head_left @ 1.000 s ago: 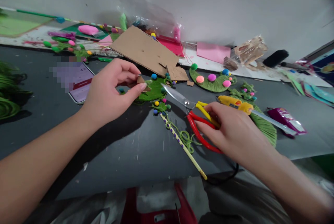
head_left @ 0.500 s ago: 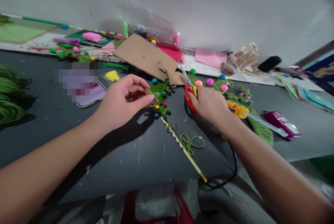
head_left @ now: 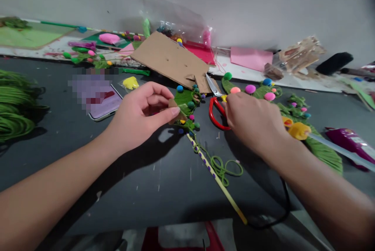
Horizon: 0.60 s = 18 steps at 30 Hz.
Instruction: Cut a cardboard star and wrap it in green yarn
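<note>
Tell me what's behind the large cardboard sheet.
Beyond the cardboard sheet are a clear plastic bag and part of a red sheet. Anything directly under the cardboard is covered and can't be seen.

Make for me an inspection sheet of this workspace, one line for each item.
Surface: dark table, small pale scraps or marks on it.
Job's things: cardboard piece in the left hand; scissors with blades slightly apart.
Clutter: phone, green yarn, dotted stick, purple packet, glue gun partly behind the right arm.
Hands: left pinches the cardboard piece; right hand at the scissors' handles, grip unclear.
Cables: black cable curves near the table's front edge; its ends are not visible.
Surroundings: pale wall behind, red seat below.
Other people: nothing seen.
</note>
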Each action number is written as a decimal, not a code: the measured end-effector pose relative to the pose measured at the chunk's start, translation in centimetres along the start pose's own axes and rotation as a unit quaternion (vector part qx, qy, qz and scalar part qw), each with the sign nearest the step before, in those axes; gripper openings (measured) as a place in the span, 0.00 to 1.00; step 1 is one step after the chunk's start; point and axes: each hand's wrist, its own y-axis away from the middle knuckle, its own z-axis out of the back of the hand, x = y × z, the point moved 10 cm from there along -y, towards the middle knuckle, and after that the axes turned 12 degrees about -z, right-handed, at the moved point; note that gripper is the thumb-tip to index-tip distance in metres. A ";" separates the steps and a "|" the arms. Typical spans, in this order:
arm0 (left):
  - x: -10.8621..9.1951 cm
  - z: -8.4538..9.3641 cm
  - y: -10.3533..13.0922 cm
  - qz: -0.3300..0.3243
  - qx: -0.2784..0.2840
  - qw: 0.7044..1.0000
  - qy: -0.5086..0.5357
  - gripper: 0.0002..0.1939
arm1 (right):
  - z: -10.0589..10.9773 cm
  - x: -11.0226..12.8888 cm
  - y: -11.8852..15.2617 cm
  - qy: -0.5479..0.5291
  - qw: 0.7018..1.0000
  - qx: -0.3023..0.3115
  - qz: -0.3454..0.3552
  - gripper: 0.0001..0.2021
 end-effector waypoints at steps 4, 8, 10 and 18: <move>-0.4 -0.5 0.3 0.007 0.008 1.000 0.027 0.13 | 2.2 3.7 3.0 -0.302 0.940 0.057 0.147 0.14; -0.8 -1.2 0.6 0.004 0.017 0.999 0.046 0.12 | 1.4 5.0 3.8 -0.485 0.854 0.096 0.160 0.11; -0.7 -1.4 0.6 0.006 0.014 0.999 0.052 0.11 | 0.6 5.0 3.6 -0.515 0.837 0.098 0.156 0.08; 0.0 -2.2 0.7 0.016 0.008 0.992 0.121 0.13 | 0.2 4.4 3.6 -0.554 0.812 0.091 0.157 0.05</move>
